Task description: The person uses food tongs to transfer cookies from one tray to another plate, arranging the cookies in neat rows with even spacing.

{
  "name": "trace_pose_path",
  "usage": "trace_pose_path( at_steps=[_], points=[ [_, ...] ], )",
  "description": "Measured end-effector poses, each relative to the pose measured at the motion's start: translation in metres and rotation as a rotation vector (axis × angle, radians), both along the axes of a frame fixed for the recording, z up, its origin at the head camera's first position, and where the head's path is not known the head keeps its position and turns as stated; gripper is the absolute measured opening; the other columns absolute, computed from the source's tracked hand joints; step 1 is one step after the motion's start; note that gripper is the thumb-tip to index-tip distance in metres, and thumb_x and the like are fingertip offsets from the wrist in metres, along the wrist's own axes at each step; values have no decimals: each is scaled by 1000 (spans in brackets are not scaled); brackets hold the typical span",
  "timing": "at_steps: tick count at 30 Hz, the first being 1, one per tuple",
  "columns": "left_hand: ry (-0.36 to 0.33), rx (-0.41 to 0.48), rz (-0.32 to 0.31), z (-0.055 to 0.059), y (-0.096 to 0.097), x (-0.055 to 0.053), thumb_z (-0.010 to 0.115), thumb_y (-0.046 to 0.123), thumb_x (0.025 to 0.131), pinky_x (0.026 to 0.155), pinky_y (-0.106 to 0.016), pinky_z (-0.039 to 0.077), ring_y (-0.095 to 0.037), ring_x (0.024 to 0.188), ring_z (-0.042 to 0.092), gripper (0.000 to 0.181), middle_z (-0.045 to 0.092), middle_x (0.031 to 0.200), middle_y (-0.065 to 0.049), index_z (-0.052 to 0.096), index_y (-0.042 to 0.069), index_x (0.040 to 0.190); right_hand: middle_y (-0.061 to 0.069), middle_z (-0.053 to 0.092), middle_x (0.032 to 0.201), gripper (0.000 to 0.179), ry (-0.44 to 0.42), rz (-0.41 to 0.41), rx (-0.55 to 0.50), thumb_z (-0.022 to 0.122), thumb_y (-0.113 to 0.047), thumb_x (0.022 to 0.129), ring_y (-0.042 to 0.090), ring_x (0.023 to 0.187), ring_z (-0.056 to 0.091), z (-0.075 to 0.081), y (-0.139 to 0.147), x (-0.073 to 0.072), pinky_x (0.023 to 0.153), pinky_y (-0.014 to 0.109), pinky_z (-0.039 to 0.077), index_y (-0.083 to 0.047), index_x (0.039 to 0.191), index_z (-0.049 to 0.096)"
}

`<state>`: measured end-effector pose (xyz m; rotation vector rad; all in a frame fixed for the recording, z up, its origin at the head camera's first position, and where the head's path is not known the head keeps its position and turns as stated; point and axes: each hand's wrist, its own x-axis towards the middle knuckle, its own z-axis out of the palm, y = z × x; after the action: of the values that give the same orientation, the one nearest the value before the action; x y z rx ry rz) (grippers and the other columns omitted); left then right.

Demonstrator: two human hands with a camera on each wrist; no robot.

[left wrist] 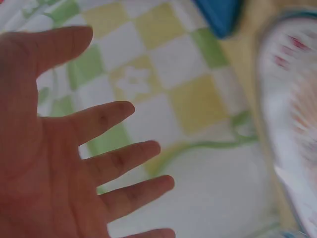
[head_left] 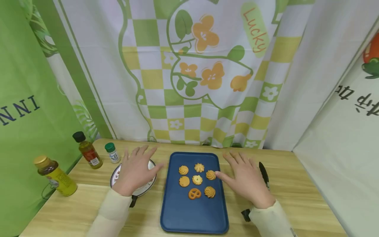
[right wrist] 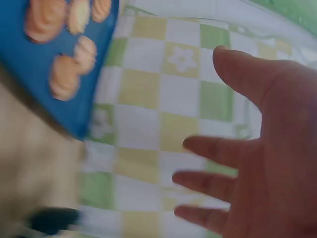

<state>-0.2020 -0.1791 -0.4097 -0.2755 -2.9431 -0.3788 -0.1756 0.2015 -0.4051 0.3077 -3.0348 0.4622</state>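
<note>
A dark blue tray (head_left: 192,217) lies on the wooden table between my two hands. Several cookies sit on it: swirled ones such as this swirled cookie (head_left: 210,192), a flat round cookie (head_left: 184,181) and a pretzel-shaped cookie (head_left: 194,194). My left hand (head_left: 137,171) hovers with spread fingers over a white plate (head_left: 146,189) with a patterned rim, hiding much of it. Right of the tray, my right hand (head_left: 245,177) has its fingers spread and holds nothing; its thumb tip overlaps the tray's edge near a swirled cookie (head_left: 211,174). Both palms (left wrist: 64,168) look bare in the wrist views.
At the left stand a yellow bottle (head_left: 60,181) with a gold cap, a black-capped bottle (head_left: 91,154) and a small green-capped shaker (head_left: 113,154). A narrow black-handled utensil (head_left: 263,172) lies beyond my right hand. A checkered curtain (head_left: 192,115) hangs behind the table.
</note>
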Motion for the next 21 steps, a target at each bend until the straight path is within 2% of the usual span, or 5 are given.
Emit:
trace_pose_path(
  at_steps=[4, 10, 14, 16, 21],
  points=[
    [-2, 77, 48, -15, -36, 2, 66, 48, 111, 118, -78, 50, -56, 142, 61, 61, 65, 155, -28, 64, 7, 156, 25, 56, 165, 81, -53, 34, -125, 61, -70, 108, 54, 153, 50, -16, 24, 3, 122, 79, 46, -11, 163, 58],
    [-19, 197, 173, -27, -85, 8, 64, 40, 112, 90, -65, 66, -50, 117, 74, 53, 76, 134, -29, 69, -3, 144, 27, 64, 156, 72, -50, -15, -181, 63, -62, 110, 57, 148, 55, -32, 60, 16, 117, 78, 51, -4, 153, 66],
    [-50, 244, 243, -30, -105, 4, 60, 40, 113, 65, -44, 58, -37, 92, 74, 49, 79, 115, -24, 74, -2, 135, 27, 69, 150, 63, -26, -50, -165, 65, -52, 112, 57, 141, 61, -35, 77, 27, 113, 77, 54, -2, 149, 68],
    [-71, 275, 269, -31, -113, 1, 58, 39, 114, 62, -37, 52, -33, 87, 71, 47, 78, 109, -23, 74, -2, 129, 28, 71, 145, 60, -10, -61, -143, 67, -48, 112, 57, 136, 64, -36, 83, 34, 110, 76, 56, 1, 147, 70],
    [-159, 334, 342, -41, -129, 4, 54, 38, 113, 58, -33, 42, -27, 76, 59, 38, 66, 85, -12, 66, 5, 101, 30, 73, 137, 62, 38, -99, -84, 71, -47, 110, 54, 126, 67, -42, 91, 45, 103, 72, 60, 5, 144, 70]
  ],
)
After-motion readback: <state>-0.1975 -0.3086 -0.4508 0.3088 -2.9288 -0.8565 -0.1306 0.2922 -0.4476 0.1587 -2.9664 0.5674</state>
